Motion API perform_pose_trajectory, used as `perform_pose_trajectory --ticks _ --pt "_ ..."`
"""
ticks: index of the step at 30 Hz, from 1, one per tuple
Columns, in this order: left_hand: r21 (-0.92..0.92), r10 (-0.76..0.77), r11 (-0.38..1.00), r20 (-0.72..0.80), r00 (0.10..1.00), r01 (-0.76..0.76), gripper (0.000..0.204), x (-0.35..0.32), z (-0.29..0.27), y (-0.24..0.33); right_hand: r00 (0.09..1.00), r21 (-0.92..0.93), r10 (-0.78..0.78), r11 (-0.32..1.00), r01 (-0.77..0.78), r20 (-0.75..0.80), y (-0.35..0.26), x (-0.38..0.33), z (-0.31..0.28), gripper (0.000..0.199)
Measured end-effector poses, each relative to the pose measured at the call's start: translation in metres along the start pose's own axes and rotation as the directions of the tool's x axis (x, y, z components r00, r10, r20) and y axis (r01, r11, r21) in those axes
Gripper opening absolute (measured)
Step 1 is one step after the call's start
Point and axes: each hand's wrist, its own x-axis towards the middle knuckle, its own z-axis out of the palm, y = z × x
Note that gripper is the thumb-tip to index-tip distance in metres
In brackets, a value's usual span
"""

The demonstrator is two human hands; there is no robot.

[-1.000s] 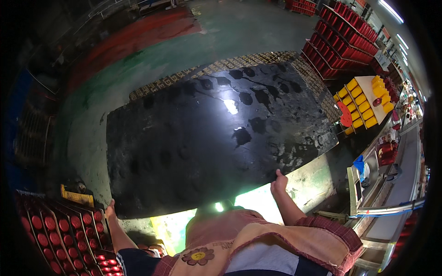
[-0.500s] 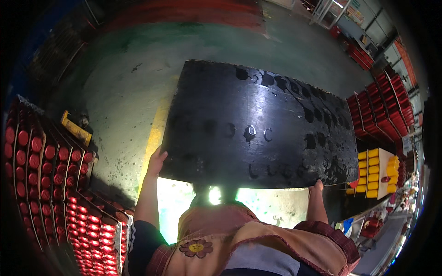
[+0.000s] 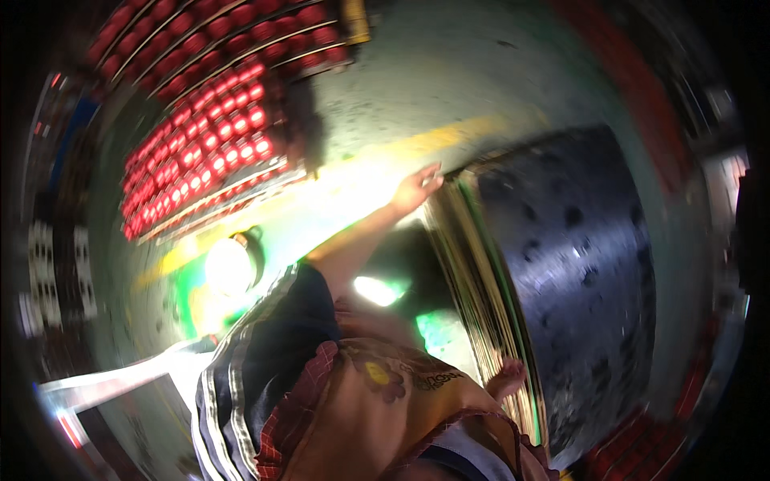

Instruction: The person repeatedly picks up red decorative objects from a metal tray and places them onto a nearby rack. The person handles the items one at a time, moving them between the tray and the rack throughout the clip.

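A stack of dark boards [image 3: 480,293] stands at the right, its many thin edges facing me. On top lies a black board [image 3: 573,276] with a dull sheen and dark blotches. My left hand [image 3: 420,187] is at the stack's far corner, fingers stretched out and apart, holding nothing. Beside the near end of the board edges is my right hand [image 3: 507,379], its fingers loosely bent and blurred. It looks open, and whether it touches the edges is hard to tell.
Layered stacks of red round-ended pieces [image 3: 204,148] stand at the far left. A bright round lamp-like glare [image 3: 228,266] is left of my arm. A yellow line [image 3: 449,138] crosses the green floor. More red pieces [image 3: 642,449] lie at the lower right.
The black board held in both hands before now lies on the stack, and the hands have come off it. My view has swung left, bringing the red stacks to the top left.
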Motion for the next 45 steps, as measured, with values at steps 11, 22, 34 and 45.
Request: perform_pose_trajectory --ticks 11,22,34,45 --pt "0.381 0.003 0.81 -0.763 0.647 0.446 0.052 -0.168 -0.465 -0.173 -0.157 0.439 -0.424 0.727 0.528 0.892 -0.107 -0.357 0.509 0.049" --pt "0.134 -0.167 0.9 -0.772 0.613 0.414 0.067 -0.034 -0.531 -0.244 -0.178 0.288 -0.393 0.241 0.927 0.902 -0.035 -0.585 0.79 0.064" --pt "0.162 0.09 0.981 -0.863 0.498 0.103 0.039 -0.068 -0.532 -0.223 -0.061 0.274 -0.296 0.761 0.588 0.953 -0.092 -0.513 0.801 0.066" --pt "-0.438 -0.524 0.104 -0.787 0.325 -0.893 0.063 -0.443 -0.485 -0.124 -0.762 -0.749 0.369 0.625 -0.22 0.532 -0.118 -0.638 0.664 0.067"
